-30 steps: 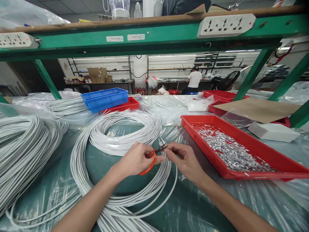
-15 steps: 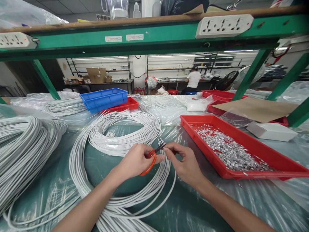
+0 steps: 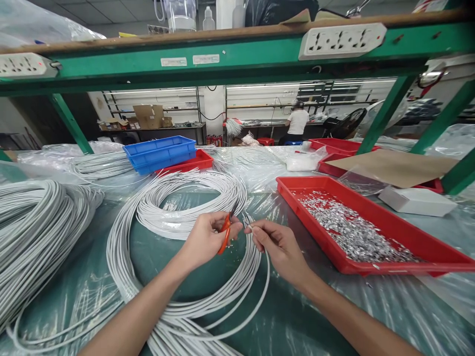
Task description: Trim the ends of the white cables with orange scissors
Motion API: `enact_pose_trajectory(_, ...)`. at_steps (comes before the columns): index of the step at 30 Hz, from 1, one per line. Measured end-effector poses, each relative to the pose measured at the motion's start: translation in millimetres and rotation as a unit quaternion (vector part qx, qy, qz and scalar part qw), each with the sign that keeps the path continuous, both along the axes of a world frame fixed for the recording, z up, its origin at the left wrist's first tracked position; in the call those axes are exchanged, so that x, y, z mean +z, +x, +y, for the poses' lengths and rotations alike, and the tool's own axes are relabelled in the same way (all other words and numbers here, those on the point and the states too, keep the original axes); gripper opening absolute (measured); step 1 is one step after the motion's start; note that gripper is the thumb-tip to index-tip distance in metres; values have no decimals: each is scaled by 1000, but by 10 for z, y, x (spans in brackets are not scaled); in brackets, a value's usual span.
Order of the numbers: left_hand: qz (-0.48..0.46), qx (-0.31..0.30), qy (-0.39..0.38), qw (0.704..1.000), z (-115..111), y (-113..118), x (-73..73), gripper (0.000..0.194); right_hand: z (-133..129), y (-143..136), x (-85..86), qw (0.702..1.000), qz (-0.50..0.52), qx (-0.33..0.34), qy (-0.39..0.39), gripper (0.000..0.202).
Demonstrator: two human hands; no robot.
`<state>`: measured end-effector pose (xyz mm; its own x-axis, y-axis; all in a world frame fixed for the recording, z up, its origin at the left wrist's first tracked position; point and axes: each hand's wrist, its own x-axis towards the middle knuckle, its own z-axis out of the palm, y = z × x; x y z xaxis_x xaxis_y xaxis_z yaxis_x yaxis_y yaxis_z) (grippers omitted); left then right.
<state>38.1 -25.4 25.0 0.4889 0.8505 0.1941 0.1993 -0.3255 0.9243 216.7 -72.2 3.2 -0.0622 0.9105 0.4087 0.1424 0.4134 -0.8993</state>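
Observation:
My left hand [image 3: 206,238] is closed around small scissors [image 3: 224,236] with orange handles and a dark blade pointing up. Its thumb and fingertips are close to my right hand. My right hand [image 3: 280,245] pinches the end of a white cable [image 3: 267,277] between thumb and fingers. That cable curves down from the hand toward the large coil of white cables [image 3: 120,252] under both arms. A second coil [image 3: 178,222] lies just beyond the hands, and several cut cable ends stick up between them.
A red tray [image 3: 334,264] of small shiny metal pieces stands at the right, by a white box [image 3: 417,201]. A thick cable bundle [image 3: 40,242] lies at the left. Blue bins [image 3: 159,155] sit at the back. A green shelf beam [image 3: 252,59] crosses above; a person [image 3: 298,121] sits far off.
The scissors have swung upright and moved left, away from the cable end, with my left hand drawing back slightly. My right hand stays nearly in place, still pinching the cable.

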Motion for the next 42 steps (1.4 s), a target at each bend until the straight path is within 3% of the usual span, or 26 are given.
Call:
enact_pose_trajectory(6,-77,-46,-25,996,-42,7,1,25,-9,-30,-7,987,84,92,-101,33)
enact_pose_trajectory(13,-91,-72,-34,993,-73,15,26,12,-24,-36,-13,935,193,187,-231,30)
enact_pose_trajectory(16,-81,-54,-30,995,-67,17,28,12,-24,-57,-5,952,167,152,-208,29)
enact_pose_trajectory(20,-76,-47,-23,996,-46,20,20,15,-6,-66,-21,985,84,95,-119,32)
enact_pose_trajectory(31,-63,-83,-55,993,-50,25,60,29,-4,-101,-74,973,129,137,-135,33)
enact_pose_trajectory(33,-21,-58,-17,998,-33,14,27,29,-1,-95,-60,975,133,119,-136,32)
enact_pose_trajectory(35,62,-7,78,995,-10,-2,-14,32,9,-75,-47,977,143,90,-130,29)
enact_pose_trajectory(38,189,41,210,958,18,-22,-64,38,34,-36,-37,977,168,60,-117,27)
enact_pose_trajectory(42,243,43,249,936,18,-30,-76,39,51,-4,-37,977,175,31,-116,28)
